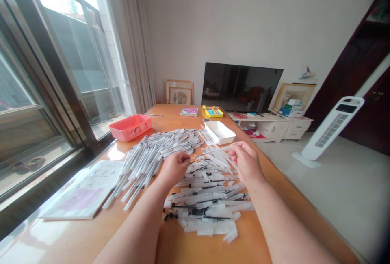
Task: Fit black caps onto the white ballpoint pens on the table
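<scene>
A thin pen refill (210,152) stretches between my two hands above the table, darker toward the left and pale toward the right. My left hand (176,167) is closed, fingertips pinched at its left end. The fingers of my right hand (246,160) pinch the other end. Below my hands lies a loose heap of clear pen parts (207,195), with black caps and tips among them. To the left, many pens with white barrels (146,154) are piled. Thin pale tubes (217,158) lie beside my right hand.
A red plastic basket (131,128) stands at the left edge of the wooden table (176,247), a white tray (219,132) toward the right. A writing booklet (82,191) lies at left. Farther back are a small book (189,111) and a yellow box (213,112).
</scene>
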Demonstrator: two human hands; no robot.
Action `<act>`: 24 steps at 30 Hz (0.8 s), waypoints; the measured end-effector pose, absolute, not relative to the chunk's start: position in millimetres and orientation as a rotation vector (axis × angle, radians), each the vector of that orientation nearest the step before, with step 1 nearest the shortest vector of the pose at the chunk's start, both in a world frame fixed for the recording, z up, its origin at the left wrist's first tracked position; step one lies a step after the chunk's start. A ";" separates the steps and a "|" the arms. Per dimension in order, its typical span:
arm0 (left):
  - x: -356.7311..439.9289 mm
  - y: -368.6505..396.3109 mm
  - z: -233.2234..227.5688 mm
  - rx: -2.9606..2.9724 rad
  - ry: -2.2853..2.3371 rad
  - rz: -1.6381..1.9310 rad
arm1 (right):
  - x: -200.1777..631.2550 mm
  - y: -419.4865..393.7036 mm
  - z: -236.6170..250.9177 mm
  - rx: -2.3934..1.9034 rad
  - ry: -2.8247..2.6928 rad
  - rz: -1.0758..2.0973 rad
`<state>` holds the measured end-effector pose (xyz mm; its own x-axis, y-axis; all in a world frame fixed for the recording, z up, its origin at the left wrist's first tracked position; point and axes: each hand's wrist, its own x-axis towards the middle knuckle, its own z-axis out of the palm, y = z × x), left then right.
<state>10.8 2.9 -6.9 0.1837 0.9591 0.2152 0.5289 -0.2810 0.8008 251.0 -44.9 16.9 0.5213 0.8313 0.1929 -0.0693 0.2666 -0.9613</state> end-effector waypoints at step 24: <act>-9.2 14.7 -12.9 2.159 2.102 0.651 | 253.2 -37.4 -5.5 -1.889 -1.456 0.155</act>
<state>-9.2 14.7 -12.9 -0.0183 0.9667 0.2552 0.9419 -0.0690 0.3288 253.2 -37.4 -5.5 0.3507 0.8775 0.3270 0.7889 -0.0887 -0.6080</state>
